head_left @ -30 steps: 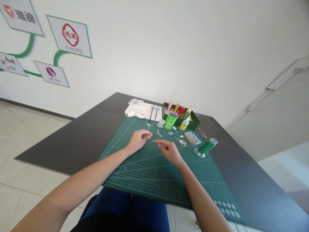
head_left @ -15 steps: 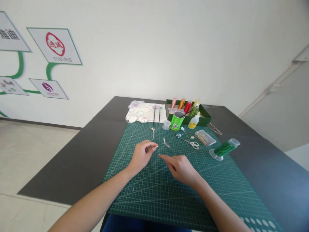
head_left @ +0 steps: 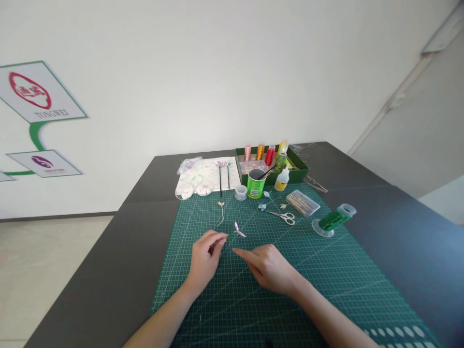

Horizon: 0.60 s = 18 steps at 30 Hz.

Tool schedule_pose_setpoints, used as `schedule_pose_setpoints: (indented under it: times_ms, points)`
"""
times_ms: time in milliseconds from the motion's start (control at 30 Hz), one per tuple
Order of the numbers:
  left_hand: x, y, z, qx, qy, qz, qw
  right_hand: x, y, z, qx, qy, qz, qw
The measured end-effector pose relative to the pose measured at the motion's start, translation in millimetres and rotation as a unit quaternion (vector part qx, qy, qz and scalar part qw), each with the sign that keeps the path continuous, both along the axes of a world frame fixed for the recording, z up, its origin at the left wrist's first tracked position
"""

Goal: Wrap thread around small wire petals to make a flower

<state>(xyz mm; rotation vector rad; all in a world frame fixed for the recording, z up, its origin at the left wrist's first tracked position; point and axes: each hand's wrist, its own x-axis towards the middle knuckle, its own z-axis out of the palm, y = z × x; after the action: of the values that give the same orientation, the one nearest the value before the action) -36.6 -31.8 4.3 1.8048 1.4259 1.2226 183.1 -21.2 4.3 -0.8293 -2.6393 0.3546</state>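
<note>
My left hand pinches the thin green stem of a small artificial flower piece with slim pink-and-white petals. The petals point up and to the right, beyond the fingertips. Just right of it, my right hand hovers over the green cutting mat, forefinger reaching toward the stem and thumb tucked beneath. Whatever its closed fingers hold is too fine to make out. Another small flower stem with pale petals lies on the mat beyond my left hand.
A green thread spool stands tilted at right. Farther back are white-handled scissors, a clear box of sticks, a green can, a glue bottle, a small clear tub and a green tray holding coloured spools.
The view has shifted, so mat and wall signs sit differently. My left hand still pinches the flower stem, with more green stem showing. My right hand stays beside it, forefinger extended.
</note>
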Motion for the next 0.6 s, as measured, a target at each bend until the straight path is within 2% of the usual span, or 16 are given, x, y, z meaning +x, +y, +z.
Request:
schedule_pose_setpoints:
  times_ms: [133,267,600]
  points:
    - [-1,5,-1.9,0.029,0.011,-0.001,1.0,1,6,0,-0.004,0.011,-0.018,1.0]
    - [1,11,-7.7,0.057,0.026,0.036,0.997,2,15,-5,-0.02,0.072,-0.041,0.996]
    - [22,21,-19.5,0.145,0.098,0.087,0.981,-1,29,-11,-0.073,0.147,-0.03,0.986]
